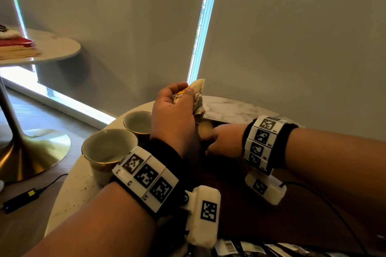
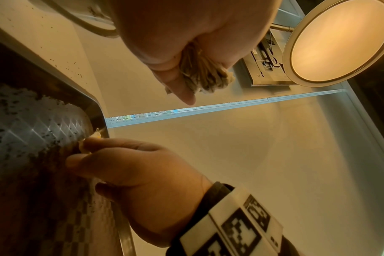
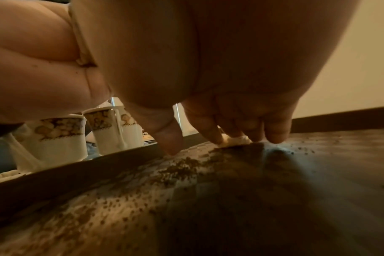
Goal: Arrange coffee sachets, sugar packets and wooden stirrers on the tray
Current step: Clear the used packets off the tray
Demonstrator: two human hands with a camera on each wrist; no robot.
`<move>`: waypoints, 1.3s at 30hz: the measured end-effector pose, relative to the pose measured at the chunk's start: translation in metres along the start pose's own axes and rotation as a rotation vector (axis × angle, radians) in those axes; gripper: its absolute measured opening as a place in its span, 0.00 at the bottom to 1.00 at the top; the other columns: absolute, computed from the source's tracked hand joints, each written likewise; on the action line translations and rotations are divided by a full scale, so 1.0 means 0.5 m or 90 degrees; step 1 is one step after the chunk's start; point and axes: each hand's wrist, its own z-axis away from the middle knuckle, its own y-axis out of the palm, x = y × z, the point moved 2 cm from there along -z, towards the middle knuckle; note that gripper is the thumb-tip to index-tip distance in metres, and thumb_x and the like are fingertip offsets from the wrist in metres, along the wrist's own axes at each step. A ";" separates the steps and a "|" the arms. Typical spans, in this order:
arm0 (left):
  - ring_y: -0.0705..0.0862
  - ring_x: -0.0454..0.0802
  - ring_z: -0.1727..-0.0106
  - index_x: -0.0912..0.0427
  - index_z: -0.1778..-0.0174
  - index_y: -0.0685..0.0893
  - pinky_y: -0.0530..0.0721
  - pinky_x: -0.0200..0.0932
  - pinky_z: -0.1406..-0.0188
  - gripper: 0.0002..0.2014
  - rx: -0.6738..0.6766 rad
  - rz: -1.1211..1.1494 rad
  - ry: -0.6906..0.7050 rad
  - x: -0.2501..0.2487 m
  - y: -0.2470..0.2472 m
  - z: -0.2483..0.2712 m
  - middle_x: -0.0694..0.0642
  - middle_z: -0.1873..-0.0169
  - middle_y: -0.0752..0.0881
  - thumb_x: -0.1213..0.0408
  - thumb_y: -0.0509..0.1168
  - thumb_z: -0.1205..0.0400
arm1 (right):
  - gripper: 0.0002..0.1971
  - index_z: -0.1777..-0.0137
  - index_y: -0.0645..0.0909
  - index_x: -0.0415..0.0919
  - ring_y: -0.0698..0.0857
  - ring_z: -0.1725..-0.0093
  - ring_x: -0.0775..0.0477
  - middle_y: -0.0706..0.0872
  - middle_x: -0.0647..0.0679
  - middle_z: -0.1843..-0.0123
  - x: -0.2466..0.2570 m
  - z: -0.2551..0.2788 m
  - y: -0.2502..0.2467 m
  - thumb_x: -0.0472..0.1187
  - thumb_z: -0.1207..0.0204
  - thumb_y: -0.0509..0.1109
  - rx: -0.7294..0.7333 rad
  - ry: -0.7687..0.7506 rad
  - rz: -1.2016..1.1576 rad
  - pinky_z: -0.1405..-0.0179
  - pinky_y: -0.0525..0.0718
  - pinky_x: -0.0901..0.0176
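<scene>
While my left hand (image 1: 173, 110) is lifted above the far end of the tray (image 2: 92, 102), its fingers are curled tightly around a crumpled beige cloth (image 1: 198, 98), and something yellow shows between thumb and forefinger; I cannot tell what it is. My right hand (image 1: 223, 140) is low inside the tray, near its far rim. Its fingertips (image 3: 215, 136) press a small pale wad (image 3: 237, 139) down on the tray floor, with the fingers bent over it. From the left wrist view the wad sits close to the far corner of the tray. Brown granules (image 3: 182, 166) lie scattered over the tray floor, most thickly just beside the wad, and a few specks lie on the white marble table (image 1: 234, 108) outside the tray. Two cups (image 1: 108, 148) with gold rims stand on the table just beside the left rim of the tray, one behind the other. At the near end of the tray, dark sachets (image 1: 257, 248) with a barcode lie in a row; I cannot tell whether they rest on the tray or beside it.
</scene>
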 end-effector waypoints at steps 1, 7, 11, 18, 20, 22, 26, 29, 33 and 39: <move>0.91 0.54 0.47 0.45 0.42 0.86 0.93 0.56 0.50 0.07 -0.001 0.000 -0.001 0.001 0.000 0.000 0.53 0.46 0.89 0.56 0.71 0.15 | 0.17 0.28 0.80 0.48 0.77 0.48 0.53 0.83 0.51 0.43 0.000 0.000 -0.001 0.49 0.15 0.65 -0.011 0.001 -0.005 0.46 0.73 0.59; 0.92 0.51 0.49 0.45 0.41 0.87 0.94 0.53 0.52 0.08 -0.003 -0.003 -0.008 0.001 0.003 0.004 0.54 0.45 0.90 0.57 0.70 0.15 | 0.26 0.17 0.68 0.55 0.76 0.26 0.47 0.75 0.47 0.20 -0.012 -0.015 0.002 0.46 0.15 0.64 0.002 0.010 0.011 0.31 0.73 0.56; 0.92 0.52 0.48 0.45 0.42 0.87 0.94 0.55 0.50 0.08 0.002 -0.002 -0.010 -0.001 0.004 0.004 0.55 0.45 0.91 0.58 0.71 0.15 | 0.26 0.19 0.70 0.59 0.77 0.37 0.52 0.77 0.49 0.23 -0.028 -0.021 -0.002 0.43 0.16 0.64 -0.048 -0.008 -0.039 0.37 0.75 0.59; 0.91 0.50 0.58 0.48 0.47 0.87 0.94 0.54 0.56 0.08 0.106 -0.012 -0.053 0.000 0.015 0.016 0.59 0.50 0.90 0.67 0.71 0.16 | 0.09 0.52 0.87 0.49 0.85 0.51 0.50 0.87 0.53 0.55 -0.104 -0.006 -0.071 0.44 0.15 0.65 -0.366 -0.026 -0.384 0.52 0.81 0.55; 0.89 0.48 0.62 0.50 0.45 0.86 0.94 0.58 0.54 0.09 0.141 -0.016 -0.056 0.001 0.018 0.018 0.57 0.55 0.89 0.69 0.68 0.15 | 0.15 0.52 0.86 0.43 0.85 0.56 0.47 0.86 0.47 0.58 -0.108 0.013 -0.084 0.50 0.13 0.62 -0.381 -0.049 -0.614 0.59 0.82 0.54; 0.88 0.47 0.66 0.51 0.43 0.85 0.93 0.59 0.53 0.10 0.163 -0.023 -0.061 -0.002 0.018 0.021 0.57 0.55 0.88 0.70 0.67 0.14 | 0.20 0.51 0.85 0.39 0.83 0.60 0.46 0.84 0.44 0.60 -0.100 0.030 -0.089 0.55 0.14 0.61 -0.345 -0.083 -0.770 0.65 0.79 0.55; 0.90 0.50 0.60 0.48 0.35 0.83 0.94 0.54 0.57 0.15 0.176 -0.036 -0.068 -0.004 0.019 0.024 0.61 0.47 0.86 0.70 0.67 0.14 | 0.13 0.46 0.83 0.35 0.82 0.62 0.47 0.84 0.42 0.57 -0.077 0.042 -0.085 0.47 0.17 0.68 -0.300 -0.156 -0.784 0.66 0.78 0.57; 0.87 0.49 0.65 0.49 0.29 0.78 0.93 0.52 0.59 0.20 0.179 -0.026 -0.071 -0.004 0.018 0.022 0.56 0.57 0.88 0.71 0.68 0.15 | 0.05 0.46 0.84 0.36 0.84 0.64 0.50 0.89 0.45 0.60 -0.064 0.042 -0.079 0.36 0.19 0.71 -0.295 -0.181 -0.756 0.67 0.80 0.58; 0.88 0.49 0.63 0.53 0.32 0.78 0.93 0.55 0.56 0.17 0.182 -0.032 -0.090 -0.003 0.017 0.020 0.48 0.67 0.91 0.66 0.70 0.15 | 0.04 0.48 0.85 0.38 0.85 0.64 0.50 0.90 0.44 0.59 -0.060 0.041 -0.079 0.34 0.21 0.72 -0.321 -0.170 -0.739 0.66 0.81 0.58; 0.93 0.59 0.48 0.51 0.38 0.83 0.92 0.64 0.46 0.12 0.160 -0.019 -0.094 -0.004 0.024 0.024 0.58 0.48 0.91 0.60 0.72 0.16 | 0.05 0.48 0.82 0.38 0.87 0.64 0.46 0.90 0.42 0.61 -0.055 0.040 -0.075 0.30 0.21 0.70 -0.328 -0.173 -0.810 0.69 0.83 0.56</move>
